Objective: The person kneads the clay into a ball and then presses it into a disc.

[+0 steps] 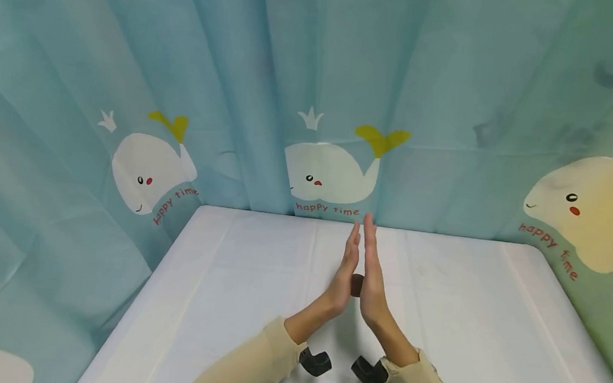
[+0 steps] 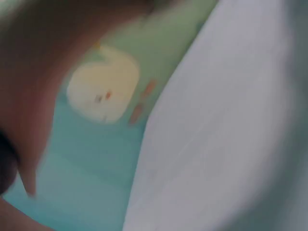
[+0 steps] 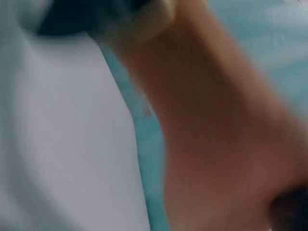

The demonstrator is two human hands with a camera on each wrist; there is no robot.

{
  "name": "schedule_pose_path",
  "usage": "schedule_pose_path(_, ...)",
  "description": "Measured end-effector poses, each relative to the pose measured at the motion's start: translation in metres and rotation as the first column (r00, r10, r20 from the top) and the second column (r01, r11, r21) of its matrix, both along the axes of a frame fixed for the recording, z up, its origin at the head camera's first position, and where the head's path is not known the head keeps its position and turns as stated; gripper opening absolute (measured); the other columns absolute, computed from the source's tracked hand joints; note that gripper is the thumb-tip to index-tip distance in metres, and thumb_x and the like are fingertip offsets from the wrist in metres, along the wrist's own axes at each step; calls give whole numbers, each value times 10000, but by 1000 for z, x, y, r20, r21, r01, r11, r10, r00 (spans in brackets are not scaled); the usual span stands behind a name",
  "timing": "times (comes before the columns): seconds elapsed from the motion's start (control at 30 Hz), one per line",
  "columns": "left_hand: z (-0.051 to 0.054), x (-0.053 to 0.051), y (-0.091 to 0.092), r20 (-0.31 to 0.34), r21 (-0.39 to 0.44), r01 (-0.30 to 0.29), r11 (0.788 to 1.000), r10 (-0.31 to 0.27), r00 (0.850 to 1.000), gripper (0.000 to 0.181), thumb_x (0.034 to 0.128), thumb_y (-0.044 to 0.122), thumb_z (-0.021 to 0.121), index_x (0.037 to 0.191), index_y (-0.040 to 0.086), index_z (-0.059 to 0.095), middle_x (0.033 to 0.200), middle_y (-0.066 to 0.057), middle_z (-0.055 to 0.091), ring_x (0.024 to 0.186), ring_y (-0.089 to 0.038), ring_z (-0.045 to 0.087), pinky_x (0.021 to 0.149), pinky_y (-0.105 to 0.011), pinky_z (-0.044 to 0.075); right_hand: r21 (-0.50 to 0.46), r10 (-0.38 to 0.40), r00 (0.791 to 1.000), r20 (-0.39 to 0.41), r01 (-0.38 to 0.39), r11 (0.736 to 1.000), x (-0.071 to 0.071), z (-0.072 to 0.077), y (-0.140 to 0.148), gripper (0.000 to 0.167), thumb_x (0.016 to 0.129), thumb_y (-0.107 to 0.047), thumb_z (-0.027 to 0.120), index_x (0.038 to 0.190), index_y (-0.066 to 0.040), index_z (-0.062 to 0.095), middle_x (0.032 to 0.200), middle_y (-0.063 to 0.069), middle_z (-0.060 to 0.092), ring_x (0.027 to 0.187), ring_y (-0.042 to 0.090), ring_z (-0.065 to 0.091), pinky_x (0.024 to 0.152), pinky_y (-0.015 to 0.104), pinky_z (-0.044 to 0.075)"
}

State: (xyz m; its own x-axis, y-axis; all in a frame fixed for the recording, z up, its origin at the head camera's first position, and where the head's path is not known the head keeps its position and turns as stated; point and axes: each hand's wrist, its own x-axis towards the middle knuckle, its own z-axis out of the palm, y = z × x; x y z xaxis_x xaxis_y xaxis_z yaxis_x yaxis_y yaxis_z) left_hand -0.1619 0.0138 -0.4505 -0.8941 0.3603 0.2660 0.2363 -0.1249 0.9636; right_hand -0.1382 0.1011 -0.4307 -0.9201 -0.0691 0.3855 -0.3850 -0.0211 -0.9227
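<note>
In the head view, the left hand [image 1: 342, 277] and right hand [image 1: 373, 279] stand upright over the white table, palms facing each other with straight fingers. A small dark brown round object [image 1: 356, 285] sits between the palms near their heels, touched from both sides; its exact kind cannot be told. The fingertips almost meet, with a thin gap showing. In the left wrist view, part of the dark object [image 2: 6, 166] shows at the left edge beside blurred skin. The right wrist view has the dark object [image 3: 291, 211] at its lower right corner, against a blurred hand.
A white table [image 1: 259, 253] spreads beneath the hands. Blue-green curtains [image 1: 316, 55] printed with whales hang behind it and at both sides. Black curved wrist mounts [image 1: 316, 363] stick out from the beige sleeves [image 1: 252, 360].
</note>
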Motion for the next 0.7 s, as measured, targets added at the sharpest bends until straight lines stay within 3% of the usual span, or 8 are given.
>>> schedule_pose_path(0.1, 5, 11, 0, 7, 55, 60, 997, -60, 998, 625, 1103, 491, 111, 1662, 269, -60, 1722, 45, -33, 1582, -211, 33, 1256, -500, 55, 10, -41, 999, 25, 41, 999, -15, -8, 7, 528, 1128, -391, 114, 1655, -366, 94, 1708, -153, 16, 1553, 89, -112, 1222, 559, -79)
schedule_pose_path(0.17, 9, 12, -1, 17, 103, 53, 993, -55, 998, 622, 1104, 493, 120, 1661, 283, -64, 1724, 19, -32, 1582, -237, 35, 1256, -509, 49, 24, -50, 997, 59, 49, 999, -17, -16, 6, 524, 1130, -378, 106, 1654, -375, 92, 1705, -159, 14, 1548, 94, -133, 1214, 572, -102)
schedule_pose_path(0.3, 8, -1, -2, 0, 88, -58, 994, 59, 998, 622, 1105, 488, 137, 1666, 276, -26, 1727, -11, -11, 1581, -235, 35, 1243, -558, 41, 32, -22, 998, 58, 21, 999, 2, -27, -7, 539, 1130, -350, 119, 1665, -317, 60, 1717, -102, -9, 1551, 169, -161, 1181, 656, -110)
schedule_pose_path(0.43, -4, -12, 1, -30, 23, -132, 991, 132, 991, 647, 1108, 488, 139, 1670, 201, -4, 1730, -9, -3, 1577, -199, 17, 1235, -576, 28, 32, -14, 1000, -11, 15, 999, 17, -19, -13, 553, 1125, -343, 130, 1667, -291, 38, 1721, -79, -25, 1563, 191, -141, 1178, 671, -91)
schedule_pose_path(0.57, -9, 0, 8, -8, 44, -69, 997, 70, 998, 645, 1108, 483, 118, 1670, 191, -6, 1729, -8, -2, 1576, -198, 4, 1241, -554, 31, 34, -24, 999, -49, 25, 999, 2, -7, -1, 560, 1127, -382, 114, 1666, -271, 6, 1720, -81, -45, 1567, 161, -113, 1214, 593, -74)
schedule_pose_path(0.7, 3, 16, 11, 1, 85, -11, 996, 11, 1000, 635, 1101, 493, 115, 1669, 241, -17, 1725, 2, 2, 1577, -211, 38, 1247, -525, 60, -3, -33, 999, -11, 33, 999, -20, -15, 13, 545, 1132, -373, 75, 1659, -299, -42, 1709, -148, -80, 1556, 90, -108, 1236, 460, -56)
